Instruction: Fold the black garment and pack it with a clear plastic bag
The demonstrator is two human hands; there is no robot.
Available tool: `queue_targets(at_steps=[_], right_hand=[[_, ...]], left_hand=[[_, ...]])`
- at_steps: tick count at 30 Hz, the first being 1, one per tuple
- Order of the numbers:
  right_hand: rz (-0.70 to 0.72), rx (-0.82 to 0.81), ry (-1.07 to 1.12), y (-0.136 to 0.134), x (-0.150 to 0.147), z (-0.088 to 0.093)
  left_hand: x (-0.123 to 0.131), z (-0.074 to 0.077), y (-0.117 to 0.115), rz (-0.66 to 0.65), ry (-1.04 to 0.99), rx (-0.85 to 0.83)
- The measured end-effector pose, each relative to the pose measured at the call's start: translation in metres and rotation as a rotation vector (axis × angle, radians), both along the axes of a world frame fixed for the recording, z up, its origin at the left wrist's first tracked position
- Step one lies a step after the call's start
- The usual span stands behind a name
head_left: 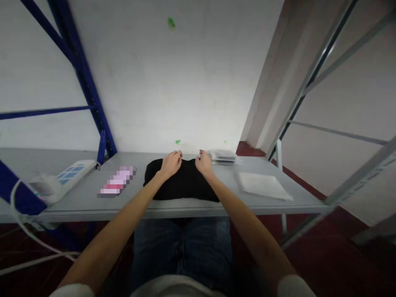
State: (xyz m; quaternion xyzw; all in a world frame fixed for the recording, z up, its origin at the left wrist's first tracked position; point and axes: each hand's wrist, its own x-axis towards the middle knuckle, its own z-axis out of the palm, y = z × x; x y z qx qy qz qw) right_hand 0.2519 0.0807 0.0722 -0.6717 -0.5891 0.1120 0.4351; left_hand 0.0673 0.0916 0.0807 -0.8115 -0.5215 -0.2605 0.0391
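Observation:
A piece of black folded cloth (182, 185) lies on the grey shelf top in front of me, its near side reaching almost to the edge. I cannot tell what kind of garment or fabric item it is. At its far edge, left of the middle, my left hand (171, 164) has its fingers curled in on the cloth. My right hand (204, 163) is closed on the same far edge, a little to the right. Between the two hands the edge dips slightly. The fingertips are small and partly blurred.
Right of the cloth lie a stack of clear plastic packs (222, 156) and a flat white plastic bag (264, 185). To the left are a pixelated pink object (119, 181) and a white power strip (72, 175) with a cable. Blue rack posts (89, 90) stand at left.

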Motion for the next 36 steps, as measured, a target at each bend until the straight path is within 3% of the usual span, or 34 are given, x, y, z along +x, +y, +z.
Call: queue_targets(at_steps=[3, 6, 10, 13, 19, 24, 29, 33, 36], right_hand=[[0.096, 0.044, -0.12, -0.019, -0.038, -0.018], [0.176, 0.024, -0.253, -0.04, -0.06, -0.035], [0.199, -0.003, -0.402, -0.063, -0.063, -0.05], [0.231, 0.013, -0.46, -0.074, -0.052, -0.054], [0.258, -0.049, -0.529, -0.092, -0.008, -0.06], [0.263, 0.029, -0.583, -0.111, 0.014, -0.062], [0.272, 0.187, -0.552, -0.121, 0.017, -0.049], [0.149, 0.372, -0.442, -0.106, 0.036, -0.029], [-0.027, 0.353, -0.414, -0.076, 0.072, -0.012]], left_hand=[[0.004, -0.017, -0.008, -0.101, 0.076, -0.059], [-0.005, -0.038, -0.011, -0.111, 0.108, -0.103], [-0.023, -0.061, -0.007, -0.096, 0.035, -0.144], [-0.034, -0.068, 0.0, -0.13, -0.009, -0.191], [-0.056, -0.065, 0.003, -0.195, 0.007, -0.213], [-0.06, -0.062, -0.004, -0.194, 0.061, -0.229], [-0.057, -0.056, -0.005, -0.192, 0.027, -0.188], [-0.041, -0.037, -0.018, -0.173, 0.04, -0.065], [-0.018, -0.025, -0.04, -0.246, 0.058, 0.045]])
